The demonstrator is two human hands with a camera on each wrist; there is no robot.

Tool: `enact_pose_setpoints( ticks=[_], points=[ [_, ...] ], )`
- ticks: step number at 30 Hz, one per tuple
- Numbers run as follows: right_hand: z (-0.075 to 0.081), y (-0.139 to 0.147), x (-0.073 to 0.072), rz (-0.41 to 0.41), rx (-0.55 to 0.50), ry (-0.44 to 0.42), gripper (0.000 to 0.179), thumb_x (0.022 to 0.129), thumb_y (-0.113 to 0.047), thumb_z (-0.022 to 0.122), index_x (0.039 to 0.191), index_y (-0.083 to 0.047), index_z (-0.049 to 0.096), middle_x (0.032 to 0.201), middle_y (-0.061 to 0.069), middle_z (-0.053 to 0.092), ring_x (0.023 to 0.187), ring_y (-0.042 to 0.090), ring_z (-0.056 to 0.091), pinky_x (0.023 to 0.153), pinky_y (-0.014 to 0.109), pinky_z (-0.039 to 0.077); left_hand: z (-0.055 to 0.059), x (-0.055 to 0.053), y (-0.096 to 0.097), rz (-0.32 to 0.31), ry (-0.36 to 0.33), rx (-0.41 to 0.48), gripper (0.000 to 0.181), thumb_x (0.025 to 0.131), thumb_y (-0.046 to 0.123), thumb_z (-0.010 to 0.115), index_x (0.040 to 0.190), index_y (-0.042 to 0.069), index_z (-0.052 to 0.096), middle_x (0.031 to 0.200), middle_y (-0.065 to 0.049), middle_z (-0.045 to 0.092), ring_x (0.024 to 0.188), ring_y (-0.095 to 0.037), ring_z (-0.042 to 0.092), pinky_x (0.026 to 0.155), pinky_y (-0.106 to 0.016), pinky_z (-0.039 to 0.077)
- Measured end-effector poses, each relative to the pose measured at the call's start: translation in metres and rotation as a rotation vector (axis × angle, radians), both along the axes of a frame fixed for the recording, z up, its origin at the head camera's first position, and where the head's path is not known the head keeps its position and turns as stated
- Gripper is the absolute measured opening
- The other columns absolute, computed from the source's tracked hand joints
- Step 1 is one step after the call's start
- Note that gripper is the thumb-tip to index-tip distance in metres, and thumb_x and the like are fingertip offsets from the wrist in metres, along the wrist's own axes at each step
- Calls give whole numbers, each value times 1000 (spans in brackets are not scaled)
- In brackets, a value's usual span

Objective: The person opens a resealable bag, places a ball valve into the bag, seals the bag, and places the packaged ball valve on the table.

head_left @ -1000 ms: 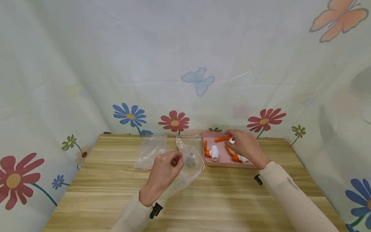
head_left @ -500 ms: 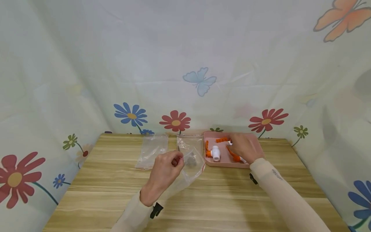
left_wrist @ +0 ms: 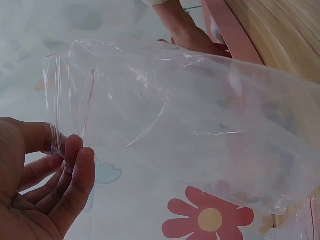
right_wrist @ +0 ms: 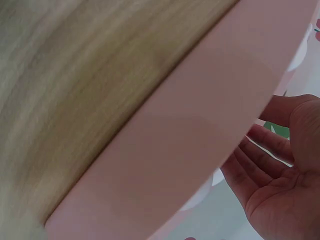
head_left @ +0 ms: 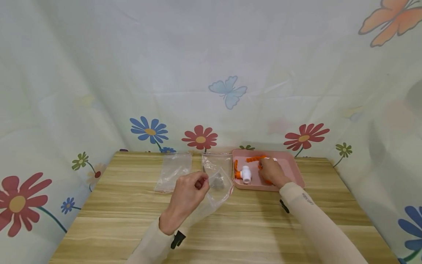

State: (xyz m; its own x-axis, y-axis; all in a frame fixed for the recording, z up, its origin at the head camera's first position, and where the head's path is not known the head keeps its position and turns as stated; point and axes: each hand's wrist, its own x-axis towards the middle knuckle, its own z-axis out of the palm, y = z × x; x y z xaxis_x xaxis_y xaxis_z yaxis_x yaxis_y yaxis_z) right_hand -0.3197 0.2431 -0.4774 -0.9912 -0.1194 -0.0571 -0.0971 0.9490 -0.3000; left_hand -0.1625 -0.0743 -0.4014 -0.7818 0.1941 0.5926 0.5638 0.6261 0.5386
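Observation:
My left hand (head_left: pixel 188 200) pinches the zip edge of a clear plastic zip bag (left_wrist: pixel 150 110) between thumb and fingers, and the bag hangs out to the right. A small greyish patch shows through it; I cannot tell what it is. My right hand (head_left: pixel 273 171) reaches down into the pink tray (head_left: pixel 295 167), over an orange-handled white ball valve. Bits of its orange handle (head_left: pixel 260 167) show beside the fingers. In the right wrist view the tray wall hides the fingertips, so their hold is unclear. Left of that hand lies another white ball valve (head_left: pixel 245 174); a third orange handle (head_left: pixel 255 158) lies behind.
Flat on the wooden table (head_left: pixel 132 205) lies a clear bag (head_left: pixel 174 168) at the back left. A second clear bag (head_left: pixel 215 159) lies beside the tray's left edge, partly behind the held one. A flowered curtain (head_left: pixel 165 91) stands behind the table.
My right hand has lowered and moved toward the front valve in the tray, now covering most of it. The left hand and its bag have stayed nearly still.

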Motion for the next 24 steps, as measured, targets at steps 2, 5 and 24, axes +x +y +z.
enact_pose_setpoints(
  ticks=[2, 5, 24],
  points=[
    [-2, -1, 0, -2, 8, 4, 30, 94, -10, 57, 122, -3, 61, 85, 12, 62, 71, 25, 52, 61, 30, 44, 0, 0, 0, -2, 1, 1, 2, 86, 7, 70, 86, 6, 72, 72, 1, 68, 61, -5, 57, 59, -15, 51],
    [-4, -2, 1, 5, 26, 28, 34, 92, -11, 60, 125, -2, 60, 95, 13, 66, 76, 25, 55, 69, 36, 49, -1, -1, 0, -1, 13, 2, 3, 84, 4, 71, 85, 7, 71, 70, 2, 67, 60, -4, 57, 58, -15, 50],
    [-1, -3, 6, 80, 103, 88, 9, 92, -8, 59, 84, -7, 63, 76, 7, 59, 69, 23, 52, 65, 36, 45, -2, 0, 1, 3, 19, 2, 6, 83, 3, 70, 84, 9, 70, 70, 4, 65, 61, -4, 56, 57, -15, 50]
  ],
)
